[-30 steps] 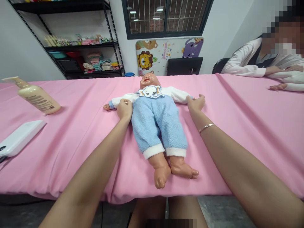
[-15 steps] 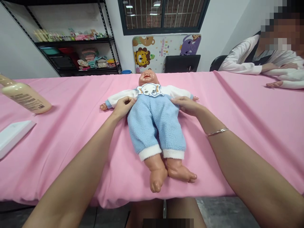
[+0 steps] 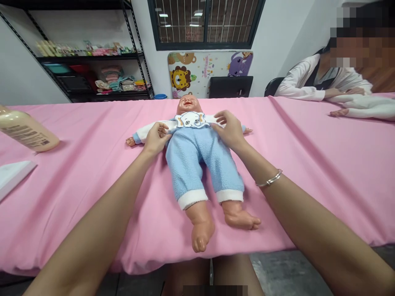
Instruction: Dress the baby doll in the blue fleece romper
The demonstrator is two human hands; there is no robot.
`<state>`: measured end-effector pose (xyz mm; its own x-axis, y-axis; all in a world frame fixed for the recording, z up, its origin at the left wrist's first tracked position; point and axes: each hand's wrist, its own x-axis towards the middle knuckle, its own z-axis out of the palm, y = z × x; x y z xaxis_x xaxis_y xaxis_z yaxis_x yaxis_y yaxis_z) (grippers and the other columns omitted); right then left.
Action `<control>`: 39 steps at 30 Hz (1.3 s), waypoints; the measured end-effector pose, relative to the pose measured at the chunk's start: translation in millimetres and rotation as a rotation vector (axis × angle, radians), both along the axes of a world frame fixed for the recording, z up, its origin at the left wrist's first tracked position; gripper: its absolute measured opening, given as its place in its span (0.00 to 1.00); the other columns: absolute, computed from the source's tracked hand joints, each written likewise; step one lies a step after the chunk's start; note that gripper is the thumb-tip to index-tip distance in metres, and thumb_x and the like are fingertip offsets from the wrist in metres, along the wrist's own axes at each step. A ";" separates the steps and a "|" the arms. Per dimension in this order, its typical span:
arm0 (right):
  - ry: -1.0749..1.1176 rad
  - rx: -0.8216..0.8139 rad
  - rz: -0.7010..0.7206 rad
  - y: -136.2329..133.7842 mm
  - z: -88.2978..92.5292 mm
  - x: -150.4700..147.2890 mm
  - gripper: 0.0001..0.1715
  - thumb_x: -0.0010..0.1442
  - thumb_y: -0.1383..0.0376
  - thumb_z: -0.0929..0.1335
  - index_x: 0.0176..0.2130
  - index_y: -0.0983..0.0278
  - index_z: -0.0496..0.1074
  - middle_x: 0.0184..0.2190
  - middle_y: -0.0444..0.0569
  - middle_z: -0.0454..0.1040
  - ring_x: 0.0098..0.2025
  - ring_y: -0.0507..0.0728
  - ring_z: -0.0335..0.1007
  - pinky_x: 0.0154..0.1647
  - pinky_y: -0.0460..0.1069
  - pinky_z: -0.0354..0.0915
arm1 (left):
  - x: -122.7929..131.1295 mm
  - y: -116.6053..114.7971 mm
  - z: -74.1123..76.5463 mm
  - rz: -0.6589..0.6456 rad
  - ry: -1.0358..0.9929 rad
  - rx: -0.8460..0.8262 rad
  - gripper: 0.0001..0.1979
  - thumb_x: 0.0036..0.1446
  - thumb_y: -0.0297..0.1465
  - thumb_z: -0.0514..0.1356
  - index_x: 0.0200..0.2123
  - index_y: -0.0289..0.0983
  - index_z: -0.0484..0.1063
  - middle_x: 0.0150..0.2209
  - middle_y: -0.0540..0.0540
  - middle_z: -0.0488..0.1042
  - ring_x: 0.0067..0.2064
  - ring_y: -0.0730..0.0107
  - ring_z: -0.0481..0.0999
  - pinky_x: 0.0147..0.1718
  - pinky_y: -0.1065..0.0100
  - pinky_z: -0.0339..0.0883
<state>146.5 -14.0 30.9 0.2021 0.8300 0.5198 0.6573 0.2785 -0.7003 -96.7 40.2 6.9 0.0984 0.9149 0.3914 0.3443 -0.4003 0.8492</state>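
A baby doll [image 3: 189, 164] lay on its back in the middle of the table, head toward the far edge and feet toward the near one, with the lower foot close to the drop. It was fully clothed except for its feet: a white top [image 3: 148, 131] with an elephant bib [image 3: 189, 120] and blue fleece trousers [image 3: 188, 160] with white cuffs, both in place on the body. The bare feet [image 3: 200, 234] stuck out past the cuffs.

The two hands were apart, one on each side of the doll's middle. The left hand [image 3: 156, 139] lay at the sleeve and waist, and the right hand [image 3: 228, 129], with a silver bangle [image 3: 269, 179] above its wrist, lay on the top beside the bib. I could not tell whether either was pinching the cloth or only resting on it.

The pink sheet [image 3: 311, 193] offered wide room at the right. At the left, a pump bottle [image 3: 26, 131] lay on its side, and a flat white box [image 3: 12, 176] ran off the frame. A seated person [image 3: 308, 80] at the upper right had both hands on a white-clad figure [image 3: 358, 109].
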 end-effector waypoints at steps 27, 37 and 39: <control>-0.791 -0.409 0.498 -150.6 19.8 -89.4 0.07 0.66 0.70 0.62 0.39 0.68 0.70 0.34 0.51 0.71 0.29 0.54 0.66 0.25 0.49 0.49 | -3.1 5.2 -18.5 0.013 0.122 0.016 0.09 0.60 0.36 0.58 0.33 0.36 0.70 0.34 0.46 0.75 0.37 0.64 0.73 0.39 0.67 0.63; -0.288 -0.254 0.480 -99.6 34.9 -68.1 0.06 0.64 0.64 0.67 0.36 0.66 0.69 0.33 0.48 0.74 0.35 0.54 0.68 0.38 0.49 0.61 | -3.9 8.1 -15.2 0.110 0.201 -0.053 0.13 0.57 0.36 0.60 0.24 0.37 0.67 0.26 0.49 0.70 0.31 0.66 0.68 0.31 0.68 0.58; -0.268 -0.087 0.292 -59.8 36.7 -55.1 0.12 0.62 0.63 0.68 0.46 0.65 0.69 0.40 0.52 0.73 0.42 0.59 0.69 0.47 0.54 0.63 | -1.3 6.0 -15.4 0.158 0.217 -0.072 0.07 0.55 0.32 0.61 0.27 0.37 0.69 0.29 0.48 0.73 0.35 0.64 0.71 0.34 0.68 0.61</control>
<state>91.4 -73.8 67.6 -0.1817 0.8758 0.4471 0.7216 0.4277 -0.5444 -98.0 46.3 -8.5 0.0267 0.9504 0.3098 0.5744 -0.2682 0.7734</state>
